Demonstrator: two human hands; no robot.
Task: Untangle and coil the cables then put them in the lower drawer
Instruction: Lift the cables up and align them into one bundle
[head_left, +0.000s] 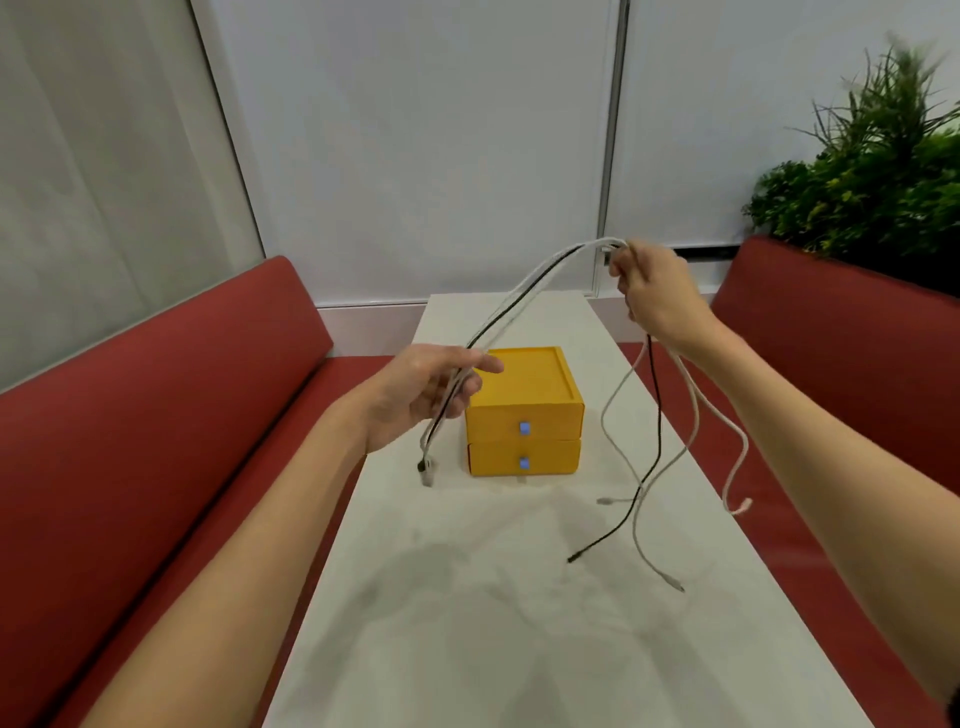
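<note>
A bundle of cables (524, 291), white ones and one black, stretches in the air between my two hands. My right hand (657, 291) is raised above the table's far end and pinches the bundle near its middle. My left hand (431, 395) holds the cables loosely, lower and to the left, with short plug ends dangling below it. From the right hand the long loose ends (649, 467) hang down to the table. A yellow two-drawer box (524, 410) stands on the white table (467, 623); both drawers are closed, and the lower drawer (524, 460) has a blue tab.
Red bench seats (156, 415) run along both sides of the narrow table. A green plant (872, 176) stands behind the right bench. White wall panels close off the far end.
</note>
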